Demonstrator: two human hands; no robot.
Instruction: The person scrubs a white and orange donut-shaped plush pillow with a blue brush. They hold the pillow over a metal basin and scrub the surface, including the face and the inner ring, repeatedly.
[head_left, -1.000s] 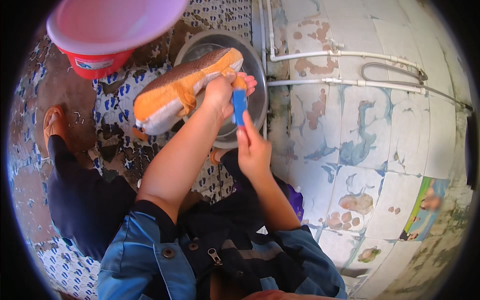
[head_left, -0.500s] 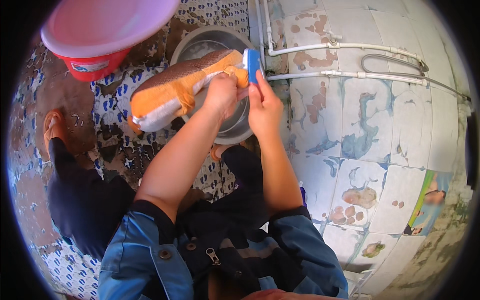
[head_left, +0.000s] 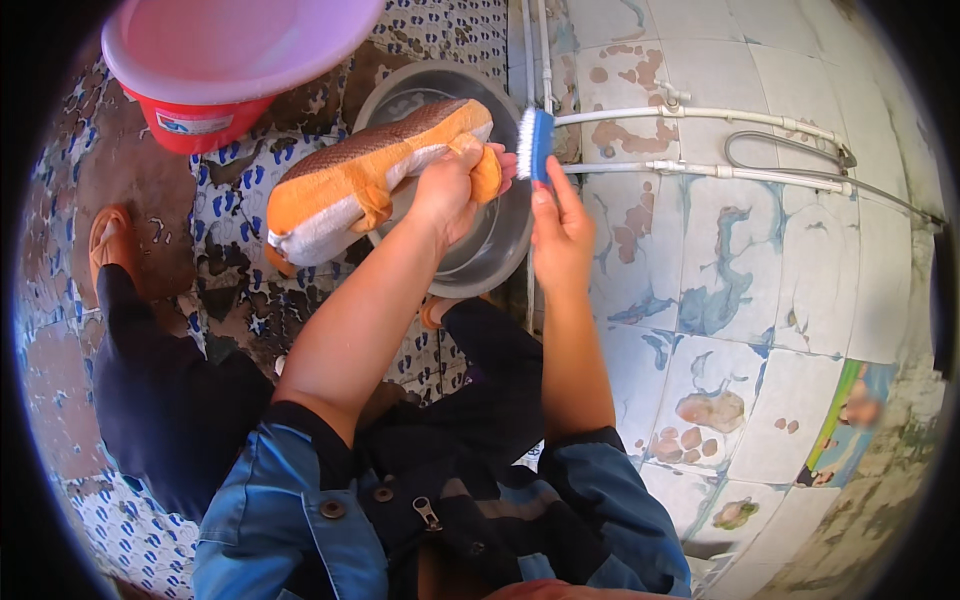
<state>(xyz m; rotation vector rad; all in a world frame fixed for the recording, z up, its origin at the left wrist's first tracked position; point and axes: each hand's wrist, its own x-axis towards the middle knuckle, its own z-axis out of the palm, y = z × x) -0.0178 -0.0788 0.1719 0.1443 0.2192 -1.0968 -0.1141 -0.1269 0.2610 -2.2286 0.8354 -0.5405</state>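
Observation:
An orange, white and brown plush toy (head_left: pixel 340 190) is held across a round grey metal basin (head_left: pixel 515 245). My left hand (head_left: pixel 450 195) grips its right end, near a small orange limb. Between the fingers of my right hand (head_left: pixel 563 235) is a blue scrub brush (head_left: pixel 541 146). Its white bristles face left toward the toy, with a small gap between them. The toy's left end sticks out past the basin's rim, and its body covers part of the basin's inside.
At the upper left a pink basin (head_left: pixel 240 50) rests on a red bucket (head_left: pixel 205 125). White pipes (head_left: pixel 650 112) and a grey hose (head_left: pixel 890 190) run along the stained tiled wall at right. My sandalled foot (head_left: pixel 112 240) is on the patterned floor at left.
My right hand and the brush have moved right, away from the toy's end. The bristles now show fully. My left hand still holds the toy in nearly the same place.

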